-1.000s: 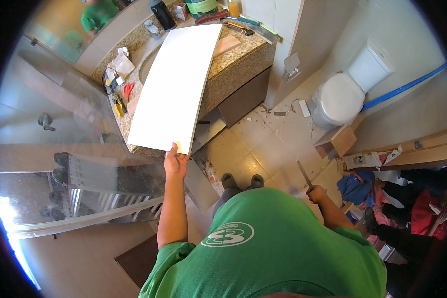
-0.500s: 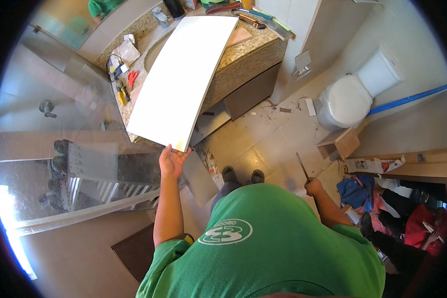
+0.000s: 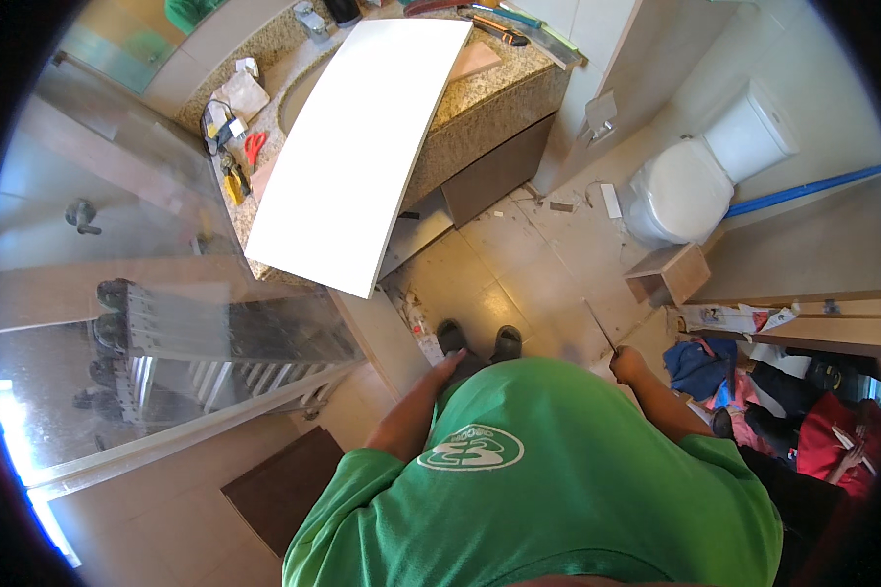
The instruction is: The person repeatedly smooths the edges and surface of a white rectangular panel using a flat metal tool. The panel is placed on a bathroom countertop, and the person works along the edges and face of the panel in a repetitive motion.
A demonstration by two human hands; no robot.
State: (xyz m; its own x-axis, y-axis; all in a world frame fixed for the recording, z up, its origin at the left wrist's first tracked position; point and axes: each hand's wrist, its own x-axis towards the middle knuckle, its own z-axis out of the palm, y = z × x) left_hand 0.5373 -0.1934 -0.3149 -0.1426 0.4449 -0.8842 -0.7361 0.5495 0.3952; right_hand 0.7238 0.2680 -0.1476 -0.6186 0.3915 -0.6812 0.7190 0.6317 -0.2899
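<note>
A long white panel (image 3: pixel 362 157) lies across the granite vanity counter (image 3: pixel 509 103) and over the basin, its near end sticking out past the counter's edge. My left hand (image 3: pixel 448 368) hangs low in front of my body, apart from the panel; its fingers are mostly hidden. Out to the right, my right hand (image 3: pixel 628 364) is closed around one end of a long, thin dark tool (image 3: pixel 599 324). The tool points forward over the floor, and its exact kind is not clear.
On the counter lie red-handled scissors (image 3: pixel 255 147), yellow-handled pliers (image 3: pixel 233 184) and a utility knife (image 3: pixel 499 30). A glass screen (image 3: pixel 166 313) stands at left. At right are a toilet (image 3: pixel 680 191), a small wooden box (image 3: pixel 671 274) and bags by another person's legs (image 3: pixel 783 401).
My left hand has let go of the white panel's near end and dropped back toward my body. The panel stays on the counter. My right hand still holds the thin tool.
</note>
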